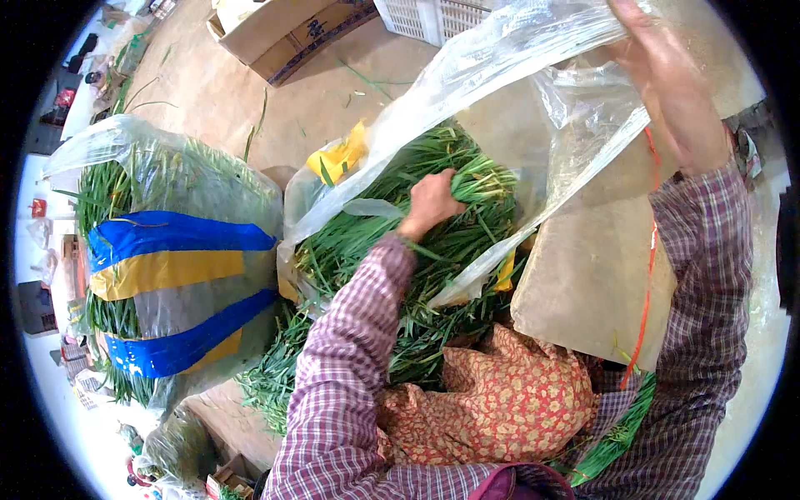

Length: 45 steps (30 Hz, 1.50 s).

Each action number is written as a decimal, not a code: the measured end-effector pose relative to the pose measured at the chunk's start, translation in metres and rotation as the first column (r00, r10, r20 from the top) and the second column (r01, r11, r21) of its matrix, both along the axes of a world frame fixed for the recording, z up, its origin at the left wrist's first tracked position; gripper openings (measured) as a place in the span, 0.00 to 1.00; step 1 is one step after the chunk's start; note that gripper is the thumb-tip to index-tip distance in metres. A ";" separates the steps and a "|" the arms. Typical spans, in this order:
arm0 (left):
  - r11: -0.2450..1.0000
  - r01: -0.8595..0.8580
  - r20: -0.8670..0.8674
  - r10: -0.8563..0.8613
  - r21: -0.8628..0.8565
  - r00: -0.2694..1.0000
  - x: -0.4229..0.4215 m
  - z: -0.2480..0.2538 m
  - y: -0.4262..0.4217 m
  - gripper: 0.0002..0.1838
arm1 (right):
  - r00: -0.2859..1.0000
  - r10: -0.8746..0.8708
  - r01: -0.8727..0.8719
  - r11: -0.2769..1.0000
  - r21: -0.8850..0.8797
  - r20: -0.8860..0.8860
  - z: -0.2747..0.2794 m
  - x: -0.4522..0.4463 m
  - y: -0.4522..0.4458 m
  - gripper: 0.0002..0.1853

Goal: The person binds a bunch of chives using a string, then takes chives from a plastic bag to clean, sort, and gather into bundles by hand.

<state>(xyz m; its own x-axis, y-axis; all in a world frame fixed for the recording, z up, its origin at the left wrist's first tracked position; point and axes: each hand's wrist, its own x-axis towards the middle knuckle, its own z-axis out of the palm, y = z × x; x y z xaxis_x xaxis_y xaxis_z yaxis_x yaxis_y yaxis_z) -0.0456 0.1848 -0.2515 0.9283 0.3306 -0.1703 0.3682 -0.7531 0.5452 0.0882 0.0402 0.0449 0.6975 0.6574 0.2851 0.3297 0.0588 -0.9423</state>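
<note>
A clear plastic bag [492, 71] is spread open over a pile of long, narrow green leaves [358, 242] that look like garlic chives. My left hand [433, 200] is closed around a bunch of these greens [485, 179], whose pale stem ends point right, inside the bag's mouth. At the upper right, my right hand [658, 75] holds the bag's edge up; its fingertips are partly cut off by the frame. Under the bag on the right stands a tan board-like sheet [592, 283] with a red string [646, 308] hanging across it.
At left lies a full plastic bag of greens with blue and yellow bands [183, 242]. A cardboard box [292, 37] and a white plastic crate [433, 18] stand at the top. Red flowered cloth [508, 400] covers my lap. More bagged greens [179, 446] sit at lower left.
</note>
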 end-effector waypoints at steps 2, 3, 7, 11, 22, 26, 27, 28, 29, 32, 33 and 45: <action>0.981 0.036 0.156 -0.006 -0.193 0.988 -0.029 0.012 0.020 0.35 | 0.998 0.032 -0.031 0.999 0.019 -0.062 -0.012 0.017 -0.005 0.27; 0.951 0.053 0.191 0.007 -0.304 0.982 -0.047 0.017 0.031 0.37 | 0.988 0.094 -0.088 0.995 0.055 -0.120 -0.021 0.036 -0.010 0.28; 0.732 -0.024 0.151 0.173 -0.681 0.973 -0.118 0.076 0.057 0.35 | 0.987 0.094 -0.103 0.993 -0.062 -0.127 -0.027 0.030 -0.011 0.37; 0.602 -0.064 0.230 0.399 -0.796 0.888 -0.173 0.078 0.076 0.28 | 0.946 0.267 -0.317 0.879 -0.357 -0.181 -0.026 0.005 -0.017 0.43; 0.457 -0.037 0.245 0.542 -0.889 0.804 -0.219 0.082 0.076 0.35 | 0.793 0.596 -0.253 0.509 -0.822 0.125 -0.114 -0.137 0.064 0.60; 0.567 0.041 0.327 0.413 -0.823 0.850 -0.214 0.131 0.066 0.35 | 0.778 0.599 -0.379 0.689 -0.617 0.191 -0.133 -0.166 0.089 0.63; 0.584 0.003 0.281 0.386 -0.812 0.879 -0.211 0.157 0.062 0.44 | 0.824 0.561 -0.506 0.789 -0.349 0.073 -0.131 -0.167 0.090 0.62; 0.595 0.024 0.316 0.392 -0.803 0.864 -0.210 0.184 0.057 0.40 | 0.822 0.568 -0.551 0.809 -0.204 0.033 -0.112 -0.169 0.089 0.62; 0.608 0.049 0.354 0.394 -0.792 0.848 -0.209 0.209 0.053 0.35 | 0.816 0.579 -0.578 0.814 -0.055 -0.001 -0.092 -0.170 0.088 0.61; 0.723 0.112 0.459 0.303 -0.681 0.835 -0.210 0.262 0.056 0.35 | 0.810 0.581 -0.549 0.801 0.239 -0.086 -0.022 -0.188 0.066 0.52; 0.711 0.111 0.424 0.280 -0.694 0.861 -0.207 0.277 0.061 0.35 | 0.893 0.435 -0.448 0.884 0.133 0.114 -0.001 -0.191 0.058 0.50; 0.625 0.340 0.553 0.179 -0.703 0.814 -0.236 0.285 -0.037 0.59 | 0.846 0.262 0.146 0.723 0.675 -0.464 0.037 -0.231 0.016 0.22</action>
